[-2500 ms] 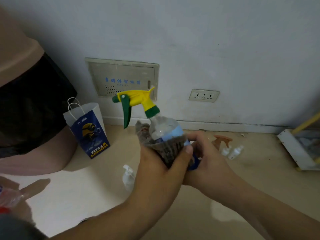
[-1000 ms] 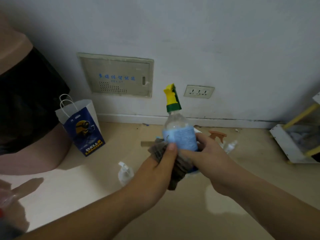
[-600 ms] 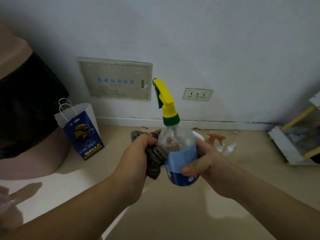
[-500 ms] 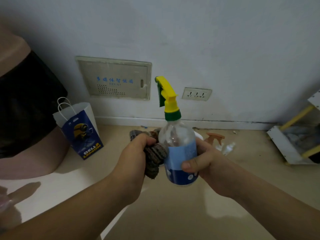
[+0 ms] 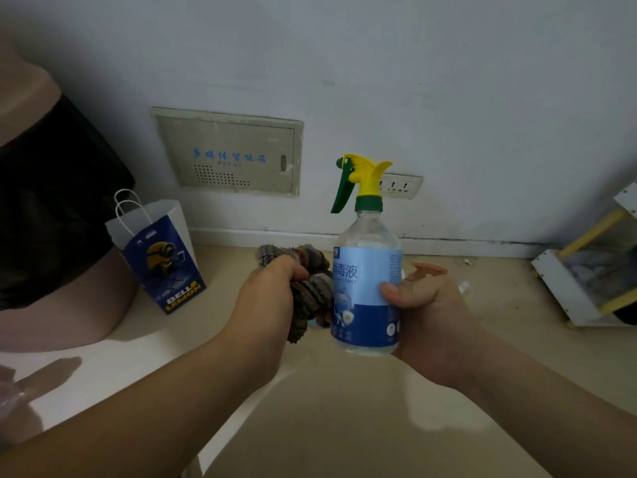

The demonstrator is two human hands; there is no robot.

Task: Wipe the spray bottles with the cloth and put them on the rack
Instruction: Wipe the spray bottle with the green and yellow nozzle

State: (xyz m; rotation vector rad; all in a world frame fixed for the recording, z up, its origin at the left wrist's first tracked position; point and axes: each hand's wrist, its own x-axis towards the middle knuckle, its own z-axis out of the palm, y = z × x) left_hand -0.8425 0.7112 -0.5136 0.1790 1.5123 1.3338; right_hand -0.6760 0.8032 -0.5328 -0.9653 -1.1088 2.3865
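Plastic this smooth could slip, as only our right hand (image 5: 431,312) grips the upright bottle (image 5: 365,267) while our left hand (image 5: 265,298) bunches the cloth (image 5: 310,294) beside it.

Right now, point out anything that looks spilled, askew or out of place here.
Nothing looks spilled. The spray bottle sits upright in the right hand; the left hand grips the cloth. Behind the right hand an orange spray head shows on the floor, not on the rack, near bits of debris.

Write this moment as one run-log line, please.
step: wipe | left hand: grips cloth beside bottle | right hand: holds bottle upright | rack: at right, bottle not yet on it
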